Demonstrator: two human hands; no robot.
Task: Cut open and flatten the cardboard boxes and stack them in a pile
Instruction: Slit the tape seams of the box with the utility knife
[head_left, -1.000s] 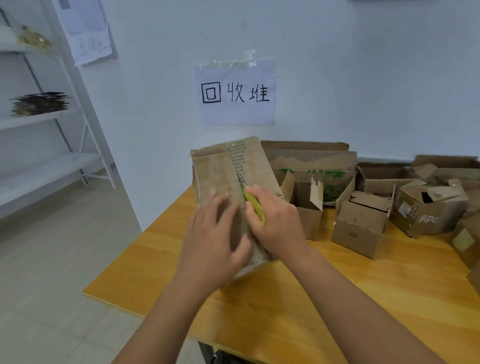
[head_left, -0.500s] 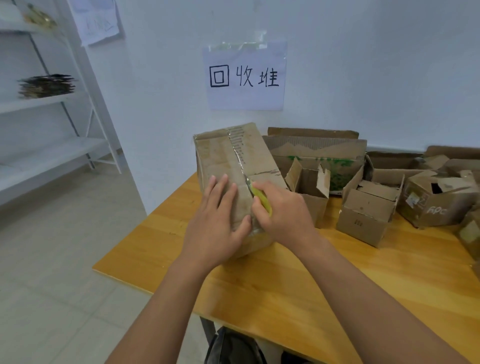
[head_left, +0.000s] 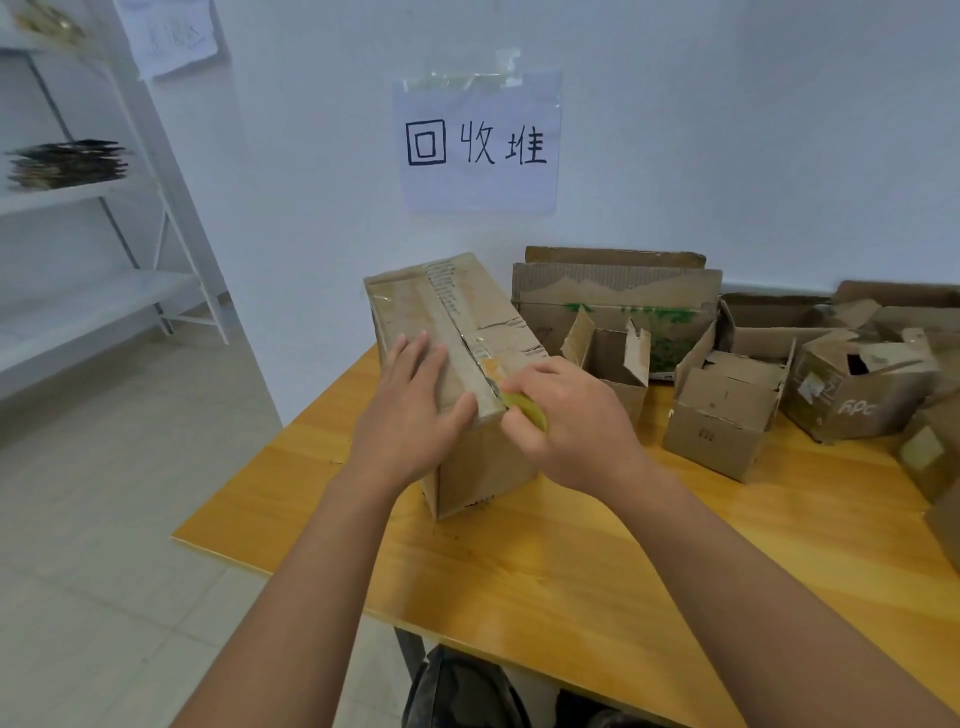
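A closed brown cardboard box (head_left: 415, 312) with a taped centre seam stands at the left end of the wooden table (head_left: 545, 561). My left hand (head_left: 410, 410) lies flat on the box's top, left of the seam, fingers straight. My right hand (head_left: 566, 421) grips a yellow-green cutter (head_left: 524, 408), whose blade end sits at the near end of the seam. The tape is split along the near part of the seam.
Several opened small boxes (head_left: 722, 415) and a flattened sheet with green print (head_left: 618, 306) crowd the table's back and right. A paper sign (head_left: 478, 143) hangs on the wall. White shelves (head_left: 88, 291) stand to the left. A dark bag (head_left: 462, 691) sits under the table.
My right hand has drawn the cutter along the seam toward me, from mid-box to the near edge. My left hand stayed pressed on the top.
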